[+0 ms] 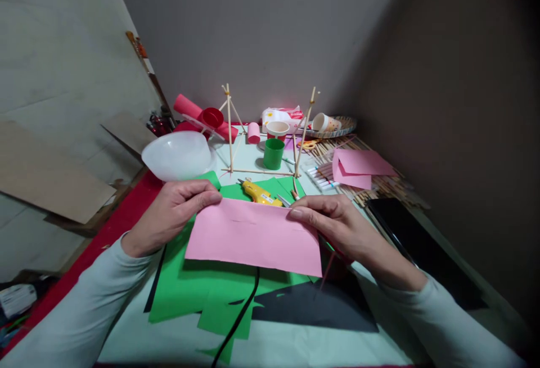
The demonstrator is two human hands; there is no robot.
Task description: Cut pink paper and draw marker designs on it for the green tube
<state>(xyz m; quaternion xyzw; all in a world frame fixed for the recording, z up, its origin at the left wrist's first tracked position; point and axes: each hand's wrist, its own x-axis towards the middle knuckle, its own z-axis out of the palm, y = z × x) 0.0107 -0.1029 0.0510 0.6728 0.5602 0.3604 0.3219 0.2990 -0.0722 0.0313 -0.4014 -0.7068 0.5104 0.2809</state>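
A rectangular sheet of pink paper [253, 237] hangs between my two hands, with a few faint pencil marks on it. My left hand [179, 210] pinches its upper left corner between thumb and fingers. Near the upper right corner, my right hand [331, 219] grips the same edge. Just behind the paper lies a yellow glue gun [259, 192], partly hidden by it; a black cord [238, 320] comes out below. Green paper sheets [177, 292] and a dark sheet [316, 306] are spread underneath.
Behind stands a frame of wooden sticks [230, 137] around a green cup [274, 154]. A white balloon [179, 155] is at left. Markers [323, 178], folded pink paper [363, 166], many sticks [337, 146] and a black slab-like object [417, 244] lie at right.
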